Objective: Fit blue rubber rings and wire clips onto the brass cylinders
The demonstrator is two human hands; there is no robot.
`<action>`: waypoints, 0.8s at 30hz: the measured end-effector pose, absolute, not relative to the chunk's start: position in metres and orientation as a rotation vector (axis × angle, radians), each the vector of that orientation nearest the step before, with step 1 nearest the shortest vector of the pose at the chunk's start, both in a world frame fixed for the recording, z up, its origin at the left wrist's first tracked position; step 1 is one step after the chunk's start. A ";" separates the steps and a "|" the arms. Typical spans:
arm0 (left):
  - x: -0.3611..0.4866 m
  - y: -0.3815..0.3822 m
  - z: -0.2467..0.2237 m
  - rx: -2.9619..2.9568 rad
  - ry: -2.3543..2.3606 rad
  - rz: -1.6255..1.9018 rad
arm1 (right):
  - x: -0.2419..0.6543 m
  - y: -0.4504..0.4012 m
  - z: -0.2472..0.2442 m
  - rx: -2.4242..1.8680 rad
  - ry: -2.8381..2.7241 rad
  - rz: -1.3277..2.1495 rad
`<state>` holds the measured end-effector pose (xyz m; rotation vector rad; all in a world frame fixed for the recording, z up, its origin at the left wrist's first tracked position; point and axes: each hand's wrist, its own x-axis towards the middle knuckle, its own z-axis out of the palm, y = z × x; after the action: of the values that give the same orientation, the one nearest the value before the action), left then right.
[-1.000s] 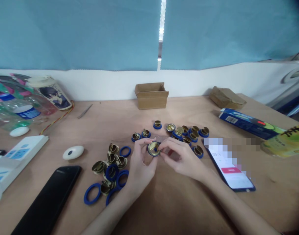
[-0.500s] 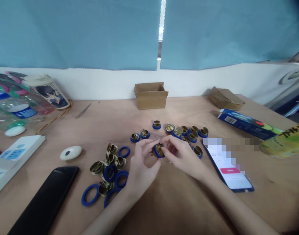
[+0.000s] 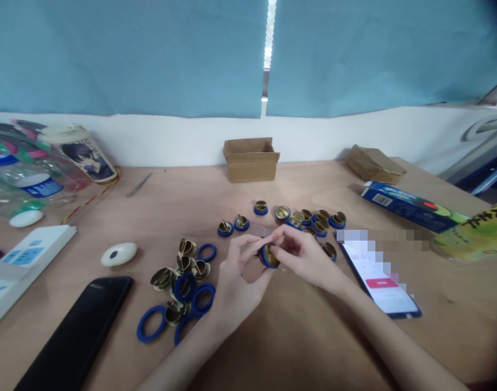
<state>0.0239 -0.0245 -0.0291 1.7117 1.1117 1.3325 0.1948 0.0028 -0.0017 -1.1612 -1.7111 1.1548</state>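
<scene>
Between both hands is a brass-coloured round metal piece with a blue ring [image 3: 270, 256] around its edge. My left hand [image 3: 242, 277] grips it from the left, thumb below and fingers above. From the right, my right hand [image 3: 299, 255] pinches its rim, the fingertips pressed on the brass face. Left of my left hand lie loose brass pieces [image 3: 162, 278] and bare blue rings [image 3: 151, 324]. Beyond the hands are several brass pieces fitted with blue rings [image 3: 321, 225]. Part of the held piece is hidden by my fingers.
A cardboard box [image 3: 251, 163] stands by the wall. To the right are a lit phone [image 3: 381, 282], a blue box [image 3: 411, 206] and a yellow package [image 3: 474, 233]. A dark phone [image 3: 75, 331], a white oval object [image 3: 119, 254], tweezers [image 3: 139, 184] and bottles [image 3: 40, 179] are at left.
The held piece has shifted slightly right and turned, its brass face now tilted more toward the right hand. Both hands keep their grip; the things on the table stay put.
</scene>
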 end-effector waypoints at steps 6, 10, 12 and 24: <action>0.026 -0.027 -0.029 1.794 1.140 1.310 | 0.195 0.004 -0.001 -1.164 -1.654 1.266; 0.027 -0.029 -0.028 1.841 1.280 1.285 | 0.203 0.007 0.005 -1.189 -1.631 1.165; 0.025 -0.029 -0.028 1.912 1.406 1.218 | 0.207 0.009 0.006 -1.210 -1.575 1.123; 0.018 -0.021 -0.033 2.242 1.603 0.965 | 0.210 0.019 -0.005 -1.317 -1.323 1.022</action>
<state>0.0185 -0.0207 -0.0327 2.2425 1.6034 0.9645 0.2104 0.0185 -0.0049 -1.3166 -1.3233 1.0223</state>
